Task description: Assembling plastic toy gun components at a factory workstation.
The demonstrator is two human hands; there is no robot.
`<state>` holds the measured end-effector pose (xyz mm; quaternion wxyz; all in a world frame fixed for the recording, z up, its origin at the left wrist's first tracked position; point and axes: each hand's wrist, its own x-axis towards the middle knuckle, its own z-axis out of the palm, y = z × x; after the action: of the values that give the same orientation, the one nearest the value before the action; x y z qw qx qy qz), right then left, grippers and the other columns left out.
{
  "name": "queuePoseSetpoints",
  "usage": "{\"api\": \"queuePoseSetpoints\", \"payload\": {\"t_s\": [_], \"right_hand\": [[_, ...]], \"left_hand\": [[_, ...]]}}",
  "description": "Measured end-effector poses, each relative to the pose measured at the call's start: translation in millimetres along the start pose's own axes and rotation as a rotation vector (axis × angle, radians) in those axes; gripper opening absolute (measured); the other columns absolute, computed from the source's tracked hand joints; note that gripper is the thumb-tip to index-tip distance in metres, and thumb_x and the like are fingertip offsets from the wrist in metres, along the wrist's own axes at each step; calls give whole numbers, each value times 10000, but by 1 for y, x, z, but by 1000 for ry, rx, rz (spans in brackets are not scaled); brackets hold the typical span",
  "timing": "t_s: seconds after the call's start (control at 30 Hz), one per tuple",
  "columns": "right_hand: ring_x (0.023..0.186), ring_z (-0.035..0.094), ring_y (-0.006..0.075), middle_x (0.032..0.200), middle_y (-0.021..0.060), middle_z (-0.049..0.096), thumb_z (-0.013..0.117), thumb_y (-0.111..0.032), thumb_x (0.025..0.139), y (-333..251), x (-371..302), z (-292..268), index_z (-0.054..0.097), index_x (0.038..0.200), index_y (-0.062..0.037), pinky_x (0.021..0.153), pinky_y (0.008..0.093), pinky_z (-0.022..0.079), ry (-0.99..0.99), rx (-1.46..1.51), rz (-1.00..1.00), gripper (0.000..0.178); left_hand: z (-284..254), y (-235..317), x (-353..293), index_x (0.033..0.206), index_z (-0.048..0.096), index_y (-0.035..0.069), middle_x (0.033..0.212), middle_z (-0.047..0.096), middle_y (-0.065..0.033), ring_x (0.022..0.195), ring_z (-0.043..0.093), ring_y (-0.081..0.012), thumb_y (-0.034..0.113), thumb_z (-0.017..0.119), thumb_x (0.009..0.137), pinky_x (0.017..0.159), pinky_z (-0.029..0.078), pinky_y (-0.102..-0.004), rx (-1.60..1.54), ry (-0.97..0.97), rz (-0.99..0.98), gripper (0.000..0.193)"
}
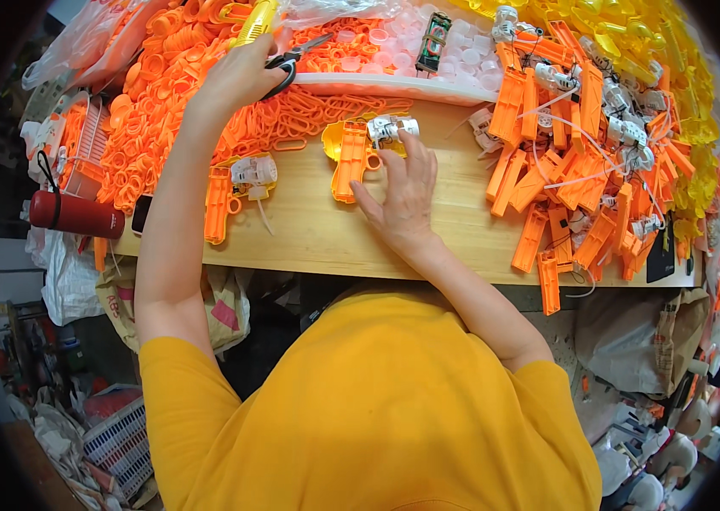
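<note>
Head view, near to far: a yellow shirt (377, 400) fills the foreground, bent close enough, I'd judge, for both arms to cover the bench (309, 230). On the wood, left of centre, a second unit (218, 204) lies between the left forearm and the middle, probably parked there to be handy yet out of the way. A red bottle (79, 213) lies on its side past that arm, apart from the parts.

Straight ahead is the unit (353, 162), a yellow shell with an orange box and a white barrel (387, 129) in it. It lies flat, open side up, which leaves its inner parts easy to reach. The right hand (407, 192) has thumb and fingers apart, fingertips at the barrel, thumb beside the box; it looks like light steadying, not a firm grasp.

To the right, boxes and wired barrels sit in one tangled pile (581, 162), within the right arm's reach.

Farther off, the left hand (245, 77) stretches over the orange links (147, 111), fingers bent by a yellow piece (258, 21); I can't tell whether they clamp it. Scissors (282, 72) lie right beside. Beyond, a tray (394, 87) keeps pale caps (471, 55) from mixing with the links.
</note>
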<state>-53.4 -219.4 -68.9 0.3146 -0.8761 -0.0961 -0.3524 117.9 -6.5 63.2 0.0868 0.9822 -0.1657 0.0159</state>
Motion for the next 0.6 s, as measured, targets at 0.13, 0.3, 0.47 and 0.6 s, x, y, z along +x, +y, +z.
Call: {"api": "queuePoseSetpoints", "payload": {"t_s": [0.13, 0.3, 0.47, 0.6], "right_hand": [[1106, 468, 350, 1162, 159, 512, 784, -238, 724, 9, -16, -32, 593, 948, -77, 949, 469, 361, -72, -43, 30, 336], [845, 521, 258, 813, 50, 547, 769, -146, 704, 26, -30, -45, 603, 775, -106, 813, 401, 383, -227, -65, -16, 185], [796, 532, 245, 759, 36, 557, 751, -105, 702, 14, -35, -54, 604, 719, -101, 795, 387, 384, -279, 23, 16, 148], [769, 532, 241, 748, 36, 566, 749, -92, 698, 12, -44, -60, 612, 704, -97, 785, 382, 384, -271, 60, 2, 137]], "left_hand": [[-18, 12, -57, 1158, 563, 49, 801, 653, -143, 765, 648, -245, 276, 672, 832, 678, 492, -376, -264, 92, -94, 411], [-6, 39, -135, 1152, 579, 74, 654, 545, 17, 617, 509, -37, 68, 775, 763, 524, 378, -242, -891, -189, -290, 436], [33, 49, -204, 1237, 539, 23, 727, 578, 18, 650, 539, -47, 46, 715, 815, 581, 423, -211, -1113, -390, -230, 458], [43, 51, -234, 1331, 483, 4, 820, 623, -34, 713, 581, -112, 64, 695, 836, 657, 472, -261, -959, -505, -118, 542]]}}
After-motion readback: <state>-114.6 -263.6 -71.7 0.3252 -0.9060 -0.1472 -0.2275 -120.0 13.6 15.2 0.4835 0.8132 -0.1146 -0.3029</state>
